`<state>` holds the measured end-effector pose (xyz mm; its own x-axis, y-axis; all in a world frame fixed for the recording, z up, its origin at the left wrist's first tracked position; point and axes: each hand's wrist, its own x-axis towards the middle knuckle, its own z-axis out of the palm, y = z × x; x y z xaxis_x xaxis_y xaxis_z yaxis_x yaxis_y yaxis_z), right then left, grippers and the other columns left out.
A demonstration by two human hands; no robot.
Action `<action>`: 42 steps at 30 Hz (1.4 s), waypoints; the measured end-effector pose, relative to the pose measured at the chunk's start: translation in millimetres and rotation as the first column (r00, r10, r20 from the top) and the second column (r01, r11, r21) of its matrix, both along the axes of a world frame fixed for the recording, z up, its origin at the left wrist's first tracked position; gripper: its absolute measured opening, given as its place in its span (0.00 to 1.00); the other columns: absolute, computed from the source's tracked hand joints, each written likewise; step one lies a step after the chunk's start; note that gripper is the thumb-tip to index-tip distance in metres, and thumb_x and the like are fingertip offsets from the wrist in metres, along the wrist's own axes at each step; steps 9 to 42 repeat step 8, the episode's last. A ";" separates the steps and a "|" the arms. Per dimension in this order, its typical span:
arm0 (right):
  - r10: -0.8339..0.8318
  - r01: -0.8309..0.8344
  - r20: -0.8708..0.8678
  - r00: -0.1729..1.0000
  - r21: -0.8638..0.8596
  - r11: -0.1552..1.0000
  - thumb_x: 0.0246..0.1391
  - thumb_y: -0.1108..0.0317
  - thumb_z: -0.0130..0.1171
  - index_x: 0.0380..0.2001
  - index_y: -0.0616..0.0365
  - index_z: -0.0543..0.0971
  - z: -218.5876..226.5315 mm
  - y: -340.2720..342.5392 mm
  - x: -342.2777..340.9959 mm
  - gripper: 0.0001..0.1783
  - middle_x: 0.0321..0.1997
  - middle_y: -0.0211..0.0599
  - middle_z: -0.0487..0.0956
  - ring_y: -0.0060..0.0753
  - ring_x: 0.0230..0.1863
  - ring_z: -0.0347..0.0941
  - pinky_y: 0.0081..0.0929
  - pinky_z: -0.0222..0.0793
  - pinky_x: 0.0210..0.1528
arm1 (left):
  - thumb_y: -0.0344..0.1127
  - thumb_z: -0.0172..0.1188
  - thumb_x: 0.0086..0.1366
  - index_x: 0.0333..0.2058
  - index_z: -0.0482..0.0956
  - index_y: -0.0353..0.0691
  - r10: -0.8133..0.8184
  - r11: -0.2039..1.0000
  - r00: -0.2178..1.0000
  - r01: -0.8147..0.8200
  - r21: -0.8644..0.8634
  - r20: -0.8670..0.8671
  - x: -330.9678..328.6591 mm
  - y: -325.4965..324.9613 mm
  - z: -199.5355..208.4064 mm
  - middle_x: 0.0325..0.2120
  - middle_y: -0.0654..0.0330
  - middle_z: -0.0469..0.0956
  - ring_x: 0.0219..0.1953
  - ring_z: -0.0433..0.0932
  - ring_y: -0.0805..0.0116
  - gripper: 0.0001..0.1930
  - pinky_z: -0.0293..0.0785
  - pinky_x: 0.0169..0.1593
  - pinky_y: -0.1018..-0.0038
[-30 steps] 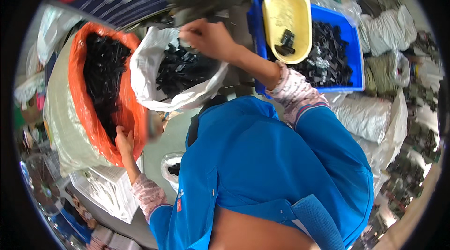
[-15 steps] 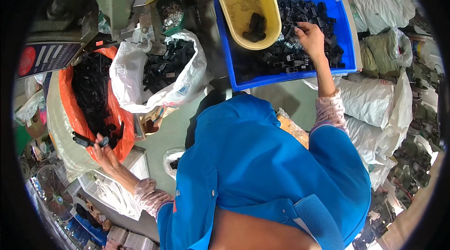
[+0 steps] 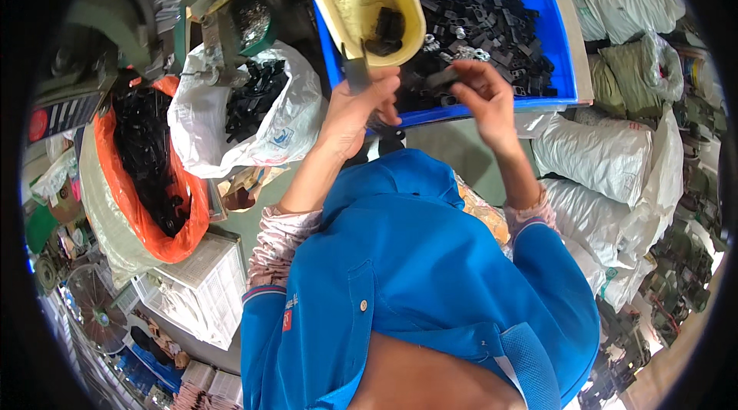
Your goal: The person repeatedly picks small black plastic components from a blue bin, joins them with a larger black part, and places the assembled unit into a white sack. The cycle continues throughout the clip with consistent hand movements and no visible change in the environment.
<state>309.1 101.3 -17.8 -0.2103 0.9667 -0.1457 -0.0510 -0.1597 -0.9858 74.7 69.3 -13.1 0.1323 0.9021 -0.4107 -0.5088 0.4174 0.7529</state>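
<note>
My left hand grips a dark forked plastic piece, its two prongs pointing up in front of the yellow tub. Over the near edge of the blue bin, my right hand pinches a small black block-like part. The two hands are close to each other but apart. Many black plastic parts fill the bin, with a few shiny metal pieces among them. A couple of black parts lie in the tub, which rests over the bin's left side.
A white sack of black parts stands left of the bin, beside an orange-lined sack with long black pieces. A white crate sits below these. Full white sacks are stacked at the right. Machinery occupies the upper left.
My left hand has come from the orange-lined sack to the front of the yellow tub, carrying a black piece. My right hand has drawn back from the bin's middle to its near edge.
</note>
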 end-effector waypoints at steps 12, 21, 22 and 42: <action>0.221 -0.212 -0.086 0.971 0.107 0.971 0.55 0.82 0.59 0.52 0.63 0.74 4.6 -38.3 13.3 0.20 0.55 0.44 0.77 0.33 0.56 0.73 0.33 0.68 0.60 | 0.36 0.67 0.61 0.51 0.74 0.33 -0.371 0.928 0.926 0.373 -0.015 0.076 25.8 -13.0 -4.6 0.39 0.50 0.79 0.41 0.82 0.61 0.22 0.82 0.34 0.72; 0.221 -0.212 -0.086 0.971 0.107 0.971 0.55 0.82 0.59 0.52 0.63 0.74 4.6 -38.3 13.3 0.20 0.55 0.44 0.77 0.33 0.56 0.73 0.33 0.68 0.60 | 0.36 0.67 0.61 0.51 0.74 0.33 -0.371 0.928 0.926 0.373 -0.015 0.076 25.8 -13.0 -4.6 0.39 0.50 0.79 0.41 0.82 0.61 0.22 0.82 0.34 0.72; 0.221 -0.212 -0.086 0.971 0.107 0.971 0.55 0.82 0.59 0.52 0.63 0.74 4.6 -38.3 13.3 0.20 0.55 0.44 0.77 0.33 0.56 0.73 0.33 0.68 0.60 | 0.36 0.67 0.61 0.51 0.74 0.33 -0.371 0.928 0.926 0.373 -0.015 0.076 25.8 -13.0 -4.6 0.39 0.50 0.79 0.41 0.82 0.61 0.22 0.82 0.34 0.72; 0.221 -0.212 -0.086 0.971 0.107 0.971 0.55 0.82 0.59 0.52 0.63 0.74 4.6 -38.3 13.3 0.20 0.55 0.44 0.77 0.33 0.56 0.73 0.33 0.68 0.60 | 0.36 0.67 0.61 0.51 0.74 0.33 -0.371 0.928 0.926 0.373 -0.015 0.076 25.8 -13.0 -4.6 0.39 0.50 0.79 0.41 0.82 0.61 0.22 0.82 0.34 0.72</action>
